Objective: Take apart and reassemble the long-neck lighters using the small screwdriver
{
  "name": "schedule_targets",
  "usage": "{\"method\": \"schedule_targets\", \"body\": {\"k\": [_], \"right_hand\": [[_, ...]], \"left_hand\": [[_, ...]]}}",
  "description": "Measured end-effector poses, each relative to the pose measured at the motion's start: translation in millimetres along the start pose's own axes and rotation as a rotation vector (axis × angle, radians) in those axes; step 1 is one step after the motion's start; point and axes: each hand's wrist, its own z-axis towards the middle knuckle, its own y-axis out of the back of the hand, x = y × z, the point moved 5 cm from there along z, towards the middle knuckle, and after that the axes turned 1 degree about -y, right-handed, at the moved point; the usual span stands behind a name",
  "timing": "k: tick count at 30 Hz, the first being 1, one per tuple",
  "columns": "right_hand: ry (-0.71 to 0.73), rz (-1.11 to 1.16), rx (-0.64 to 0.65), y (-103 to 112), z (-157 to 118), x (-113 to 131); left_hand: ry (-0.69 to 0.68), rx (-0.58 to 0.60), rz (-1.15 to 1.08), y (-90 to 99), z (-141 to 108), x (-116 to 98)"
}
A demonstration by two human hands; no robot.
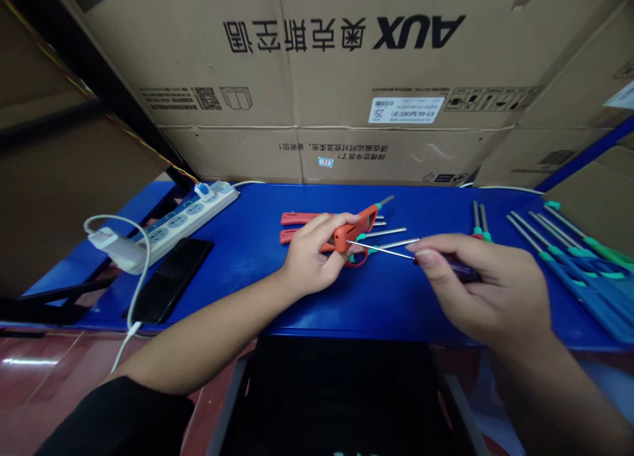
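My left hand (313, 254) is closed round an orange-red long-nosed lighter (364, 223), tilted so its butt end faces right and its metal nozzle points away. In my right hand (488, 287) is a screwdriver (384, 250) with a dark handle. The tip of its thin shaft meets the butt end of the lighter; whether it sits in a hole or slot I cannot tell. Beneath and behind my left hand, several more red lighters (297, 219) lie on the blue table (257, 225), partly hidden by the hand.
To the right lie several blue lighters (589, 277), a green one (609, 250), and red ones partly behind my right hand. On the left are a white power strip (183, 221) with a cable and a black phone (171, 281). A large cardboard box (317, 73) stands along the back.
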Motion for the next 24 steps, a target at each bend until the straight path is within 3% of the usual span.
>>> {"method": "schedule_targets", "body": {"k": [4,8,12,17,19,21,24], "right_hand": [[-0.077,0.017,-0.068,10,6,-5],[0.053,0.127,-0.036,7,9,-3],[0.036,-0.101,-0.05,4,7,-8],[0.275,-0.158,0.132,-1,7,-11],[0.298,-0.192,0.197,-5,6,-18],[0.188,-0.211,0.209,-11,5,-29],[-0.13,-0.032,0.121,-23,2,-41]], "left_hand": [[-0.038,0.045,0.078,-3.9,-3,0],[-0.04,0.04,0.077,-5.4,-3,-1],[-0.044,0.04,0.085,-5.3,-3,-2],[-0.002,0.051,0.112,-5.9,-3,2],[0.009,0.05,0.115,-5.9,-3,3],[0.009,0.048,0.119,-5.8,-3,3],[-0.008,0.044,0.135,-6.0,-4,1]]}}
